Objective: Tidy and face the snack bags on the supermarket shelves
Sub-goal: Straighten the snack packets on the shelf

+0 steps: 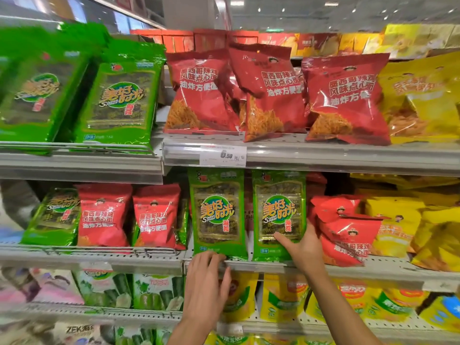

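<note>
two tall glossy green seaweed bags stand upright on the middle grey metal shelf [373,268], faces out, side by side: left green bag [217,215] and right green bag [278,215]. left hand [206,280] at 6 o'clock of the left bag, fingers curled at its bottom edge where it meets the shelf lip, gripping the hem as far as i can tell. right hand [302,247] at 5 o'clock of the right bag, thumb across the front, fingers round its right edge, so grasping it

progress, my read: those 2 look faced & square. still to do: puffy red noodle-snack bags [343,235] at 3 o'clock of the right hand lie slumped & tilted on each other; yellow bags [408,235] beyond them also leaning. upper shelf, middle red bag [268,90] is tipped over its neighbours. at 9 o'clock, lower-left section mixes red bags w/ green ones behind. so early-to-mid, most of the facing still left
</note>
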`<state>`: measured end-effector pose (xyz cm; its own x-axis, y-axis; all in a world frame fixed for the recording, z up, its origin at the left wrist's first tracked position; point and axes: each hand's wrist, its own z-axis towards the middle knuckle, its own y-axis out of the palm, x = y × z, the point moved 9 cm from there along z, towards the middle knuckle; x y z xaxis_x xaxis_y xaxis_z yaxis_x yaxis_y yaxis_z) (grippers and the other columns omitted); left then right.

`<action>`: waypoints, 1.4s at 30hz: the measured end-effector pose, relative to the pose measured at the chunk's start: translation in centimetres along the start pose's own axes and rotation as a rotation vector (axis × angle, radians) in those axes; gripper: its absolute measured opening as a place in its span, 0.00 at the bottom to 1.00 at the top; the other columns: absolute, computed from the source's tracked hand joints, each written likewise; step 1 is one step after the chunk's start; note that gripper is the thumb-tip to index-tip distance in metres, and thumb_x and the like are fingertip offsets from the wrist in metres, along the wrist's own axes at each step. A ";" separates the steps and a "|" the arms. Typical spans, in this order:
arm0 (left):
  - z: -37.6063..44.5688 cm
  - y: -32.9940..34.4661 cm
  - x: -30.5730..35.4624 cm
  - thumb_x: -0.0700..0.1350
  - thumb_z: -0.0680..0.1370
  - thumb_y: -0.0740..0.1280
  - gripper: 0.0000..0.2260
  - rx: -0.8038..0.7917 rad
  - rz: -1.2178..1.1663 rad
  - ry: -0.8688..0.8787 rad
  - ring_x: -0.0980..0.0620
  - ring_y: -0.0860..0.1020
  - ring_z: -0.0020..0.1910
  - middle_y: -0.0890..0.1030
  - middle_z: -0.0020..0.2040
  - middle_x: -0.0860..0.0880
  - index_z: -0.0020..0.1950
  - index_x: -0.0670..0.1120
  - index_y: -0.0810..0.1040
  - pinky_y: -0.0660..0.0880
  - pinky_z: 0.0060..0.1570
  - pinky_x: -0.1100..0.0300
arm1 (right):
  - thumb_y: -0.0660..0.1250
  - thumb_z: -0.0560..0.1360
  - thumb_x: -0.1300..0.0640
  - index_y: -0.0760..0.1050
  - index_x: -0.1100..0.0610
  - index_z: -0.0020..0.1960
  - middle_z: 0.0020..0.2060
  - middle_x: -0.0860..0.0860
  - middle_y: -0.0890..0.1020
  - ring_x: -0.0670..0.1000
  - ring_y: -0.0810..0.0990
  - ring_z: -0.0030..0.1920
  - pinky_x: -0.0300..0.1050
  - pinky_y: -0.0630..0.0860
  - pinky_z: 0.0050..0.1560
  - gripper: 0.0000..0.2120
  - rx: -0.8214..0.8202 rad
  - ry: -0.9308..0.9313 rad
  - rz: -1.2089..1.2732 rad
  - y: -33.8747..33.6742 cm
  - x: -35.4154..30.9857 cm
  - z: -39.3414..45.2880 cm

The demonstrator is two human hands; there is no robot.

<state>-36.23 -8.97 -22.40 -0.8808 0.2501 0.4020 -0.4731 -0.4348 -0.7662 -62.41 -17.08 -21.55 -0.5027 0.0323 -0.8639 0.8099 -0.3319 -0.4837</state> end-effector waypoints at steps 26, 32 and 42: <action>-1.3 -1.5 0.2 0.44 0.79 0.68 0.08 0.066 -0.205 -0.040 0.56 0.74 0.60 0.77 0.57 0.55 0.59 0.49 0.77 0.67 0.60 0.65 | 0.74 0.76 0.57 0.78 0.51 0.61 0.52 0.46 0.86 0.47 0.84 0.53 0.53 0.82 0.55 0.14 -0.124 -0.026 0.383 -4.2 -0.9 -7.1; -0.7 -4.4 -3.0 0.41 0.79 0.69 0.09 0.147 -0.291 -0.107 0.53 0.77 0.56 0.78 0.54 0.53 0.58 0.46 0.78 0.74 0.58 0.54 | 0.74 0.76 0.58 0.80 0.51 0.57 0.49 0.45 0.86 0.42 0.84 0.49 0.38 0.81 0.46 0.11 -0.193 -0.029 0.392 0.4 -3.0 -9.5; 0.5 -14.6 -15.1 0.39 0.78 0.69 0.07 0.332 -0.293 -0.218 0.52 0.75 0.53 0.78 0.51 0.51 0.55 0.44 0.78 0.70 0.53 0.56 | 0.74 0.75 0.48 0.77 0.48 0.61 0.53 0.45 0.83 0.43 0.82 0.53 0.43 0.80 0.53 0.16 -0.253 -0.012 0.294 12.0 -8.7 -12.9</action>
<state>-16.06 -6.79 -16.99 -0.6764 0.2318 0.6991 -0.6499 -0.6344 -0.4185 -44.38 -9.14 -21.65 -0.2404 -0.0409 -0.9698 0.9681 -0.0823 -0.2365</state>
